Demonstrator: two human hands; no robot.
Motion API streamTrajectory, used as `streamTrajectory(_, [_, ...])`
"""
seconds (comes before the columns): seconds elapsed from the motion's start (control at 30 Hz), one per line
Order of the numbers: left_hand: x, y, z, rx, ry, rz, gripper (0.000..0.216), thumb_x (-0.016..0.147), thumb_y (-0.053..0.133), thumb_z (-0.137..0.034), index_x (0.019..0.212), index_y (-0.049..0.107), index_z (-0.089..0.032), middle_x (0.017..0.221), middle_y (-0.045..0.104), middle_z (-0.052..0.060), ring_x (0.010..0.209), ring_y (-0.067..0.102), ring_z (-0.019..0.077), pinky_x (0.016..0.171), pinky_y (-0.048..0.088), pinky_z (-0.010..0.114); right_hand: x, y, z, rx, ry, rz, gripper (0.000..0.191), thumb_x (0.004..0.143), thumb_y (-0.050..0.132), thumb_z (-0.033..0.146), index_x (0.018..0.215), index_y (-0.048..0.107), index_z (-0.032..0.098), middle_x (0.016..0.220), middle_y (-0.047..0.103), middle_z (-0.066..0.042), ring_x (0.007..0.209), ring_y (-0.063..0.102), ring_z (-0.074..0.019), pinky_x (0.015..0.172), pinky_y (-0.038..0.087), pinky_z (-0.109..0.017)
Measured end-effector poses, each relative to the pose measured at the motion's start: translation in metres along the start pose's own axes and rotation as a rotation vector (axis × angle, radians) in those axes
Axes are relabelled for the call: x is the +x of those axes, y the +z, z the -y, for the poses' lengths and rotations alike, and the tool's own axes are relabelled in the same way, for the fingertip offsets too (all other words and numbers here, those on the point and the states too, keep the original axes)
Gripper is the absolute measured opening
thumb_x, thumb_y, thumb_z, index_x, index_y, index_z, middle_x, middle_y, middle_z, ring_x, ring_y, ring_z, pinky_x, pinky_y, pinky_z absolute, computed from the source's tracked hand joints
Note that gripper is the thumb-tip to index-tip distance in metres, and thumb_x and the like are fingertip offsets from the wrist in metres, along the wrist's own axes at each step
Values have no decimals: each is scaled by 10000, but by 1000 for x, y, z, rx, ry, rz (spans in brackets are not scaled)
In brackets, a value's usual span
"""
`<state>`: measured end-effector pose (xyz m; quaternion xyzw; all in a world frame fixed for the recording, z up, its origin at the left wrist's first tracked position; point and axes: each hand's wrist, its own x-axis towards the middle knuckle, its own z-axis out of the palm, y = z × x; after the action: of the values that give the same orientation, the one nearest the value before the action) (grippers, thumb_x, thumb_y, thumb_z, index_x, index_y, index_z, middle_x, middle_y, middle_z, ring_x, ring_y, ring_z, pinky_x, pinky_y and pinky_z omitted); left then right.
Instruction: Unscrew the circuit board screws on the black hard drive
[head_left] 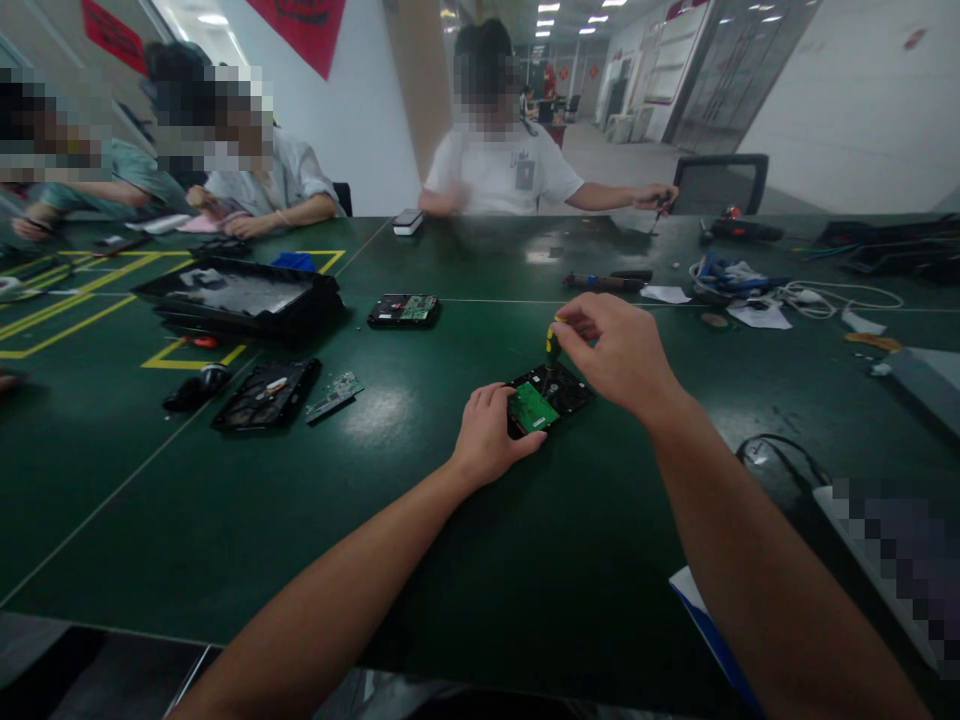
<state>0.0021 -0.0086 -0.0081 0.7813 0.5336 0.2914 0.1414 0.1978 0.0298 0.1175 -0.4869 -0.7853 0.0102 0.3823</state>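
A black hard drive (571, 393) with a green circuit board (533, 406) facing up lies flat on the dark green table. My left hand (491, 435) is closed around its left end, thumb along the near edge and fingers over the far one. Above the drive, my right hand (611, 350) pinches the top of a small yellow-and-green screwdriver (553, 348). The screwdriver stands almost upright, its lower end over the drive beside the board; whether the tip sits in a screw is too small to tell.
To the left are a black plastic casing (268, 393), a small circuit board (334, 397), a stack of black trays (240, 295) and another hard drive (404, 310). Cables (802, 290) and tools (607, 281) lie at the back right. Several people sit across the table.
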Motion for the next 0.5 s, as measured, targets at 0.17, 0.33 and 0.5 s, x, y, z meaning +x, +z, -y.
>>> streamTrajectory(0.17, [0, 1, 1, -2, -2, 2, 691, 767, 787, -521, 1317, 529, -192, 1379, 568, 142, 1331, 498, 342, 1148, 417, 525, 0, 1, -3, 18, 51, -24, 83, 873, 658, 288, 916, 639, 221, 917, 731, -82, 838, 679, -260, 758, 517, -409])
streamTrajectory(0.33, [0, 1, 1, -10, -1, -4, 690, 768, 787, -518, 1320, 528, -197, 1381, 567, 137, 1337, 494, 339, 1152, 411, 527, 0, -1, -1, 5, 9, -16, 84, 897, 648, 309, 885, 637, 227, 888, 730, -62, 838, 682, -255, 767, 514, -406])
streamTrajectory(0.5, [0, 1, 2, -9, 2, -1, 700, 764, 789, -524, 1318, 531, -182, 1378, 569, 147, 1329, 496, 340, 1149, 418, 520, 0, 0, -2, -10, 3, -8, 78, 892, 645, 297, 922, 646, 226, 949, 731, -73, 867, 679, -254, 789, 509, -410])
